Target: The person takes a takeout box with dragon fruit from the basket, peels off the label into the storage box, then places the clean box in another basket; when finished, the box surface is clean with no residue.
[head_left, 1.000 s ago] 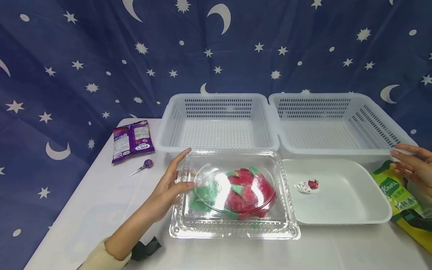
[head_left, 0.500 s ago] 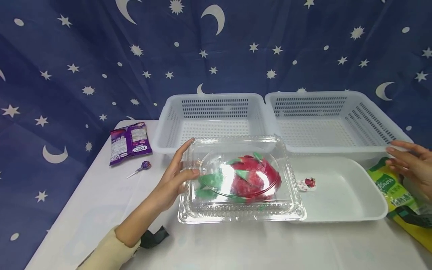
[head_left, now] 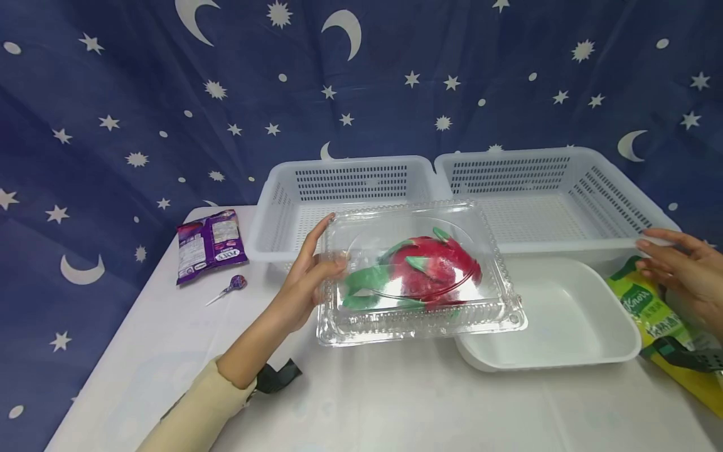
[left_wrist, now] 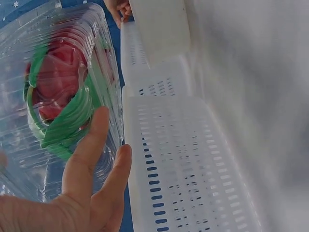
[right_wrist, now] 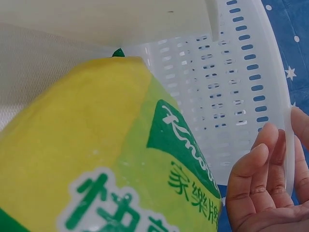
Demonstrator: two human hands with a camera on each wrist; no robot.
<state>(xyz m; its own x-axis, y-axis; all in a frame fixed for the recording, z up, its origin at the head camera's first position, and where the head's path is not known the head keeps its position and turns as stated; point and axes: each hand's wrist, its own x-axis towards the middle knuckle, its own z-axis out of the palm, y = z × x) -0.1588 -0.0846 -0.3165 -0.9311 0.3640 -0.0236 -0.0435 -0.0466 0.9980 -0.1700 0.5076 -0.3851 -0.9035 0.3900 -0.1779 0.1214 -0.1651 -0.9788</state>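
Observation:
My left hand (head_left: 302,282) grips the left edge of a clear plastic clamshell container (head_left: 407,323), thumb on the lid. Inside lies a red dragon fruit (head_left: 432,267) with green tips. The container is tilted and overlaps the front of the left white basket (head_left: 262,238) in the head view. In the left wrist view two fingers (left_wrist: 87,154) spread along the clear plastic. At the far right my right hand (head_left: 686,270) pinches the front rim of the right white basket (head_left: 565,247). The right wrist view has that rim between thumb and curled fingers (right_wrist: 248,179).
A white tray (head_left: 565,333) stands before the right basket. Beside it, under my right hand, lies a yellow-green Knorr bag (head_left: 658,320). A purple candy packet (head_left: 211,248) and a lollipop (head_left: 237,282) lie left. A dark scrap (head_left: 279,376) sits by my left forearm.
My left hand has moved the container away from me and slightly right, toward the baskets. A small red-and-white label seen over the tray earlier is now mostly hidden. My right hand stays at the rim.

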